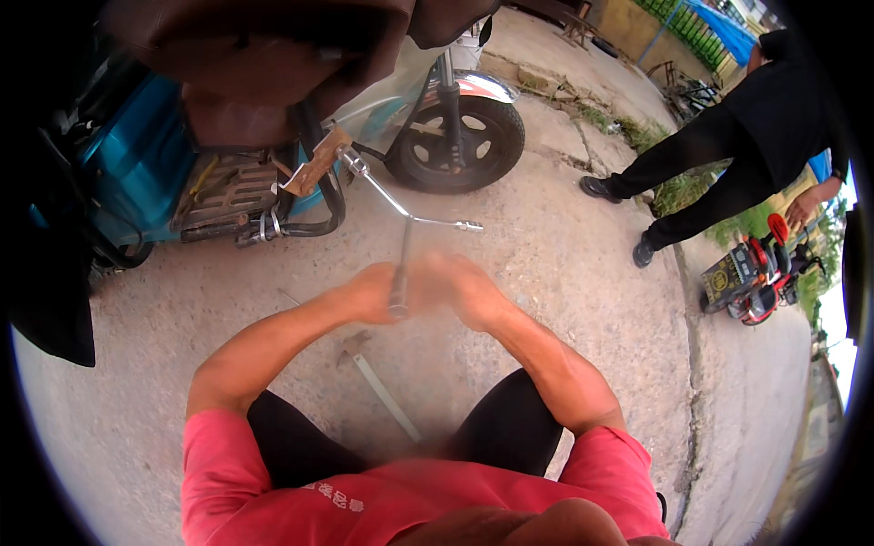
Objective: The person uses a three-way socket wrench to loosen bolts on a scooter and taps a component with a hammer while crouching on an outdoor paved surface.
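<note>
A shiny Y-shaped three-way socket wrench [382, 193] stands with one socket against a rusty metal bracket [314, 170] on the vehicle's tubular frame. A second leg points right, and the third comes down over my left hand [369, 293]. My right hand [462, 289] is close beside the left, in front of my body. Motion smears the fingers of both hands where they meet, so I cannot tell whether they grip the wrench's lower leg or anything small.
A blue vehicle [127, 146] with a brown cover and a black front wheel [464, 146] stands ahead. A flat metal strip [387, 399] lies on the concrete between my knees. At right, a person in black [774, 127] stands near a red scooter [769, 273].
</note>
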Motion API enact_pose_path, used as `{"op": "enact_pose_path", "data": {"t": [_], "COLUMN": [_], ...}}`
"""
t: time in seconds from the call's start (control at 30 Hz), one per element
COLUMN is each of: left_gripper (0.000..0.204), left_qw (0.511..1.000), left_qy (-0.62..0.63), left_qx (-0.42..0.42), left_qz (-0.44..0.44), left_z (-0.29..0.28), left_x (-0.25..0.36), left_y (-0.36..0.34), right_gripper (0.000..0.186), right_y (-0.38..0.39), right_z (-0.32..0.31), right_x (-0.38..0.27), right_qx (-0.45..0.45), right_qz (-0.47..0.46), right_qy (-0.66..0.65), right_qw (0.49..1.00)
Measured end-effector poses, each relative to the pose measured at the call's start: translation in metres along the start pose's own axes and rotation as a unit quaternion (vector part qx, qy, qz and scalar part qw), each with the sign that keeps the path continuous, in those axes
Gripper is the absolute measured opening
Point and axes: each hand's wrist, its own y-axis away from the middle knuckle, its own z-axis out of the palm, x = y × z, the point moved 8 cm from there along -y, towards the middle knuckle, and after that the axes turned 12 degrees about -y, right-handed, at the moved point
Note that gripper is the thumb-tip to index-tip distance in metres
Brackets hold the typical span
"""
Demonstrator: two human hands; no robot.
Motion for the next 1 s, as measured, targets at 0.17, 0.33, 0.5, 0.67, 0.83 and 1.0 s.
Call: {"op": "enact_pose_path", "data": {"t": [0.17, 0.33, 0.5, 0.67, 0.83, 1.0], "left_gripper": [0.022, 0.027, 0.027, 0.030, 0.031, 0.031], "left_qw": [0.988, 0.978, 0.968, 0.967, 0.970, 0.968], "left_qy": [-0.048, -0.063, -0.064, -0.014, 0.010, 0.019], "left_qx": [-0.145, -0.198, -0.231, -0.224, -0.215, -0.221], "left_qz": [-0.029, -0.002, -0.077, -0.119, -0.109, -0.121], "left_z": [0.054, 0.054, 0.037, 0.039, 0.060, 0.065], "left_x": [-0.029, -0.013, -0.021, -0.042, -0.047, -0.057], "left_y": [0.031, 0.034, 0.032, 0.049, 0.035, 0.041], "right_gripper": [0.063, 0.063, 0.052, 0.045, 0.046, 0.049], "right_y": [-0.035, -0.063, -0.059, -0.078, -0.078, -0.074], "right_z": [0.001, -0.011, -0.015, 0.003, -0.003, -0.006], "right_x": [0.023, 0.011, -0.002, 0.001, 0.003, -0.032], "right_qx": [-0.026, 0.011, 0.007, -0.016, -0.020, 0.000], "right_qz": [0.060, -0.047, -0.097, -0.062, -0.055, -0.123], "right_qy": [-0.317, -0.328, -0.295, -0.336, -0.373, -0.090], "right_qw": [0.946, 0.943, 0.950, 0.940, 0.926, 0.988]}}
